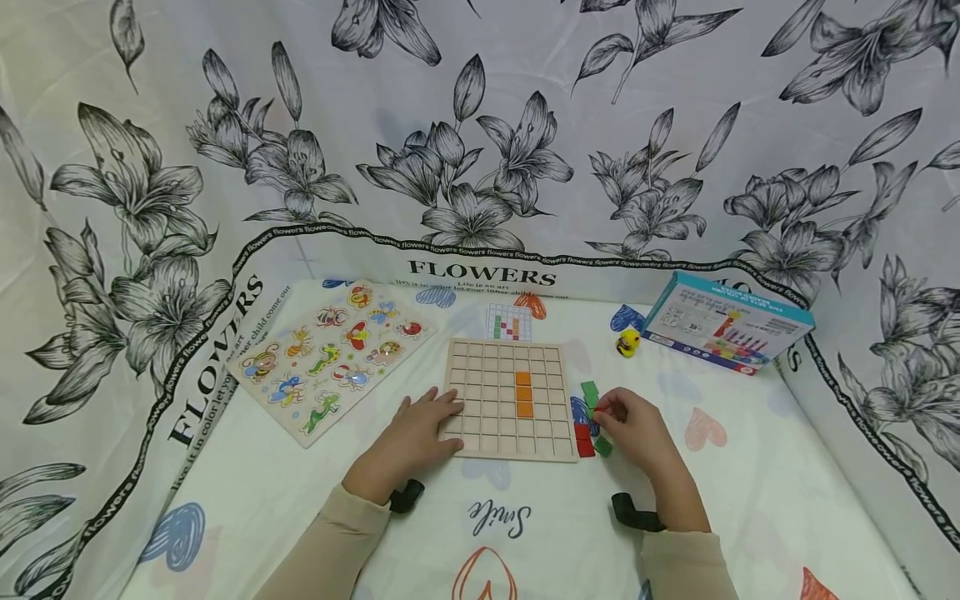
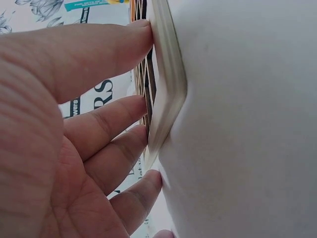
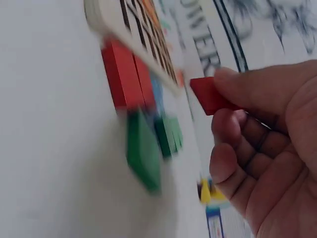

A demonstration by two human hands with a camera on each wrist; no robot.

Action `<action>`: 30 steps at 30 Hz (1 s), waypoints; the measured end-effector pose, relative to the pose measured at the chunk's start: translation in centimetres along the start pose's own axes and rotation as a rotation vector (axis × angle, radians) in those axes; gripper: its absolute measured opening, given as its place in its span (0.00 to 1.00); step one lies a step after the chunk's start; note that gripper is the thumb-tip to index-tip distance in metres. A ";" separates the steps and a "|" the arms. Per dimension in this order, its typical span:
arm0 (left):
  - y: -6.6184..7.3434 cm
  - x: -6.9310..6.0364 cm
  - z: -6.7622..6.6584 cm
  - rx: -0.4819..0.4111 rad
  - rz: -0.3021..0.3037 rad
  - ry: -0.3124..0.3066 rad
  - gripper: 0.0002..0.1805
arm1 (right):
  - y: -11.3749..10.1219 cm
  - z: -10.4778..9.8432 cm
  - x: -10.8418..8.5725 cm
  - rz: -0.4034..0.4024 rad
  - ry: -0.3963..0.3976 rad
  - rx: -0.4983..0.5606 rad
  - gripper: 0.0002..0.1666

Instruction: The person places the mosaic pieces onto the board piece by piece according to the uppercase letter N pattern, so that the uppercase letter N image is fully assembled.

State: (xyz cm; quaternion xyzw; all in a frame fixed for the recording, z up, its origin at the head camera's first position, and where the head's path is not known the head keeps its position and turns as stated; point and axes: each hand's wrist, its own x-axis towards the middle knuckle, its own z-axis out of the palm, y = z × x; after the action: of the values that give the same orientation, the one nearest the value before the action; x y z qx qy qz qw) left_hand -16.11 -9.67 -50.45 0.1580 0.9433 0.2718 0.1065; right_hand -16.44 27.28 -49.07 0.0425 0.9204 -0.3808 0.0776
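Pinching a red tile (image 3: 204,95) in its fingers, right hand (image 1: 633,425) just right of the board (image 1: 480,433) | left hand (image 1: 411,435): fingers spread, touching board's left side | three orange tiles (image 1: 524,396) set in board | other red tiles (image 1: 584,441) and green tiles (image 1: 589,391) on surface (image 1: 577,542) by board's right edge

Both arms reach forward, forearms slanting inward. Beige left sleeve (image 1: 330,542) and right sleeve (image 1: 688,567) end short of wrists. Left hand (image 1: 420,429): back facing up, thumb (image 2: 99,54) held well away from spread fingers (image 2: 116,156). Right hand (image 1: 633,421): thumb (image 3: 267,88) bent into pinch, lower fingers (image 3: 225,163) curled toward palm. Hands well apart.
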 end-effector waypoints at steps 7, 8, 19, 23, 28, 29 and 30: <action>0.0 -0.1 0.0 0.000 0.003 0.005 0.34 | -3.4 3.4 0.6 -0.148 -0.055 0.000 0.07; 0.0 -0.1 0.0 0.000 0.003 0.007 0.34 | -3.8 3.9 0.7 -0.162 -0.064 -0.004 0.07; 0.1 -0.2 -0.1 -0.004 0.004 0.005 0.34 | -5.6 6.8 2.0 -0.245 -0.102 -0.046 0.07; 0.2 -0.2 -0.2 -0.011 0.001 0.006 0.34 | -5.8 7.0 2.0 -0.231 -0.105 -0.064 0.08; 0.1 -0.2 -0.1 -0.007 -0.002 0.004 0.34 | -5.9 7.0 1.6 -0.232 -0.125 -0.095 0.08; 0.1 -0.2 -0.1 -0.006 -0.002 0.003 0.34 | -5.9 7.0 1.5 -0.234 -0.132 -0.099 0.08; 0.1 -0.1 -0.1 -0.005 -0.002 0.004 0.34 | -5.8 7.0 1.4 -0.236 -0.136 -0.106 0.08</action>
State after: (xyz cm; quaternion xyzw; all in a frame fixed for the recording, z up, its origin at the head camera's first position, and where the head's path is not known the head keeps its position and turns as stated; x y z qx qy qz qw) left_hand -15.97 -9.70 -50.32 0.1564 0.9430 0.2743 0.1054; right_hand -17.87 18.21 -50.17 -0.0960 0.9304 -0.3402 0.0965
